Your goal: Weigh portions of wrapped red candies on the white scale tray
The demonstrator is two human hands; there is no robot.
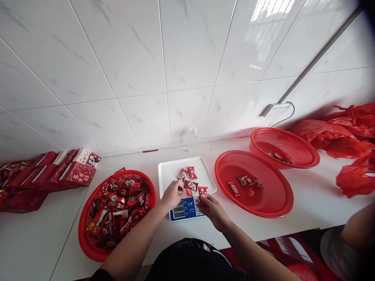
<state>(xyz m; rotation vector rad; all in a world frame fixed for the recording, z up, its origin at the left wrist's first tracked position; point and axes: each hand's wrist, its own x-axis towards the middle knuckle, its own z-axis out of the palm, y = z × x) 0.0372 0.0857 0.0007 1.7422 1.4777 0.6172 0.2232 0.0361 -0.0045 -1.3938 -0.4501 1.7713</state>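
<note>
My left hand [172, 196] is over the front left of the white weighing scale's tray [166, 171]. Its thumb and forefinger are curled around a small dark red wrapped candy [180, 189], mostly hidden by the fingers. Between the fingertips of my right hand [213, 210] is a red candy with white dots [202, 191], held above the tray's front right edge. Several other wrapped candies lie on the tray, among them a dark red one [191, 185] and a dotted one [191, 172]. My right hand partly covers the blue panel [186, 208].
A red basket [83, 218] heaped with candies stands left. To the right, two red baskets [254, 210] [313, 156] hold a few candies each. Red boxes [80, 168] line the far left, red plastic bags [325, 134] the far right. Another person's arm [357, 230] shows at lower right.
</note>
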